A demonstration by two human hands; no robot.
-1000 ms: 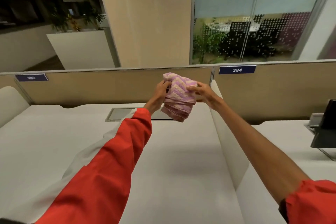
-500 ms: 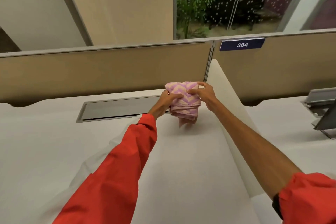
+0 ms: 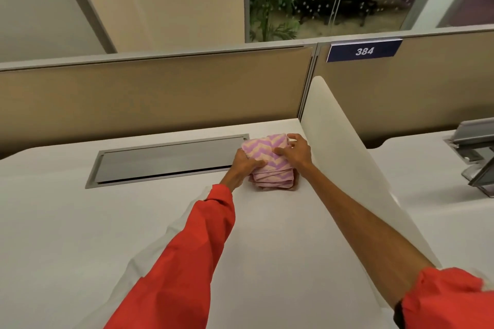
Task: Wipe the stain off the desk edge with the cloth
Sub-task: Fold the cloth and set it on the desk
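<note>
A folded pink and lilac zigzag cloth [image 3: 270, 168] rests on the white desk [image 3: 133, 222] near its far right corner, beside the white side divider. My left hand [image 3: 244, 167] grips the cloth's left side. Fingers of my right hand [image 3: 295, 151] press on its top and right side. Both arms reach forward in red sleeves. A small dark mark shows at the cloth's lower right edge; I cannot tell whether it is a stain or a shadow.
A grey cable hatch [image 3: 168, 161] is set into the desk left of the cloth. A tan partition [image 3: 160, 93] closes the back, with a label reading 384 [image 3: 364, 51]. The white divider [image 3: 347, 157] runs along the right; a grey stand [image 3: 478, 157] sits on the neighbouring desk.
Both hands have lowered the cloth from the air in front of the partition down onto the desk surface. My view has tilted down and moved closer.
</note>
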